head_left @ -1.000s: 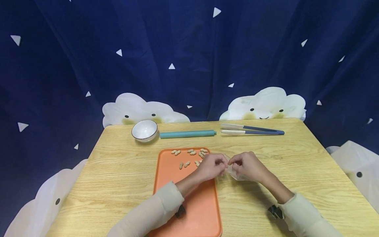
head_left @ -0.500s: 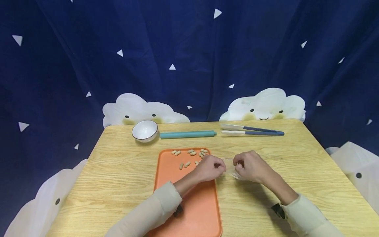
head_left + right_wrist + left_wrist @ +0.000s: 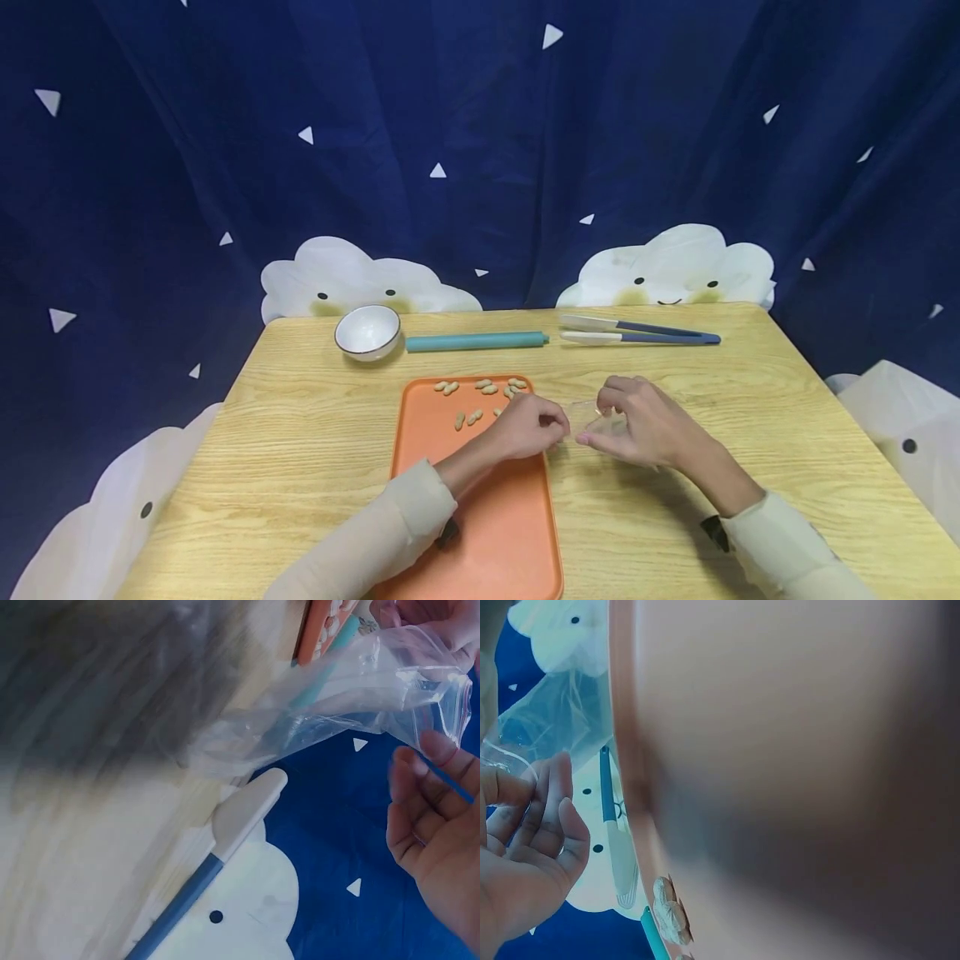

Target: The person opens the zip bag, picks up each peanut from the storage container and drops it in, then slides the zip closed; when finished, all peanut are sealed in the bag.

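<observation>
A clear plastic bag (image 3: 581, 417) (image 3: 360, 690) hangs between the two hands, above the table just right of the orange tray (image 3: 487, 517). My left hand (image 3: 525, 427) (image 3: 525, 855) pinches one side of the bag's edge between thumb and fingers. On the other side is my right hand (image 3: 645, 421) (image 3: 442, 832), its thumb and fingers spread apart, fingertips touching the bag by its red-lined opening. Several peanuts (image 3: 489, 389) (image 3: 669, 911) lie at the far end of the tray.
Behind the tray, a white bowl (image 3: 367, 331) stands at the left, a teal rod (image 3: 476, 341) lies beside it, and blue-and-white tongs (image 3: 645, 337) (image 3: 247, 814) lie to the right. A dark blue curtain (image 3: 480, 125) hangs beyond the table (image 3: 300, 433).
My right hand has moved slightly right and its thumb and fingers have spread apart. The left hand has shifted a little left, keeping the bag pinched, and more of the bag shows between them.
</observation>
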`<state>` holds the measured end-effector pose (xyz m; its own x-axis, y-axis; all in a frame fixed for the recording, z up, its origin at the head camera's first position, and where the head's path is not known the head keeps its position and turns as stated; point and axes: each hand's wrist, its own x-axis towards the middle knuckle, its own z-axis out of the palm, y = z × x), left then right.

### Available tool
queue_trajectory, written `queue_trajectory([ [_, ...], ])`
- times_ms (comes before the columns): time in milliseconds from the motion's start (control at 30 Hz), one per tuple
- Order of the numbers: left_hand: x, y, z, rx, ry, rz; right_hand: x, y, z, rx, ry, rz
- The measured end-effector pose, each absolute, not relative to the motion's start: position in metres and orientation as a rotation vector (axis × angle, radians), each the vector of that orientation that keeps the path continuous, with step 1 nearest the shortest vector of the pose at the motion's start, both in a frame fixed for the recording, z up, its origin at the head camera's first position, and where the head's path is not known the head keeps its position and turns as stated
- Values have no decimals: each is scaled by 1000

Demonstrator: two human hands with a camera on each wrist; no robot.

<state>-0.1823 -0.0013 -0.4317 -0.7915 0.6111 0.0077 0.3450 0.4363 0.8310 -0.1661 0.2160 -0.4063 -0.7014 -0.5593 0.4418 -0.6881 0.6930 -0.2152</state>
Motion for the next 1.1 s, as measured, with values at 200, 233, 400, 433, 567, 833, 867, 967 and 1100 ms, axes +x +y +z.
queue_trajectory([
  [200,-185,-2,-435,833,2395,1273,-164,218,-410,895,-2715,758],
  [233,-185,-2,-435,838,2396,1270,-163,218,-410,873,-2748,821],
  [400,-186,-1,-436,838,2371,1277,-162,217,-414,834,-2836,1097],
  [433,-186,-1,-437,835,2360,1284,-162,217,-415,841,-2840,1129],
  [567,-187,-1,-438,828,2316,1305,-164,216,-419,871,-2842,1179],
  [833,-187,-4,-437,816,2283,1303,-166,214,-424,887,-2799,1264],
  [867,-187,-4,-437,811,2277,1310,-166,213,-425,894,-2795,1260],
  [967,-187,-4,-436,791,2264,1332,-166,212,-428,923,-2769,1232],
  [1100,-187,-5,-437,782,2265,1335,-166,210,-433,932,-2747,1183],
])
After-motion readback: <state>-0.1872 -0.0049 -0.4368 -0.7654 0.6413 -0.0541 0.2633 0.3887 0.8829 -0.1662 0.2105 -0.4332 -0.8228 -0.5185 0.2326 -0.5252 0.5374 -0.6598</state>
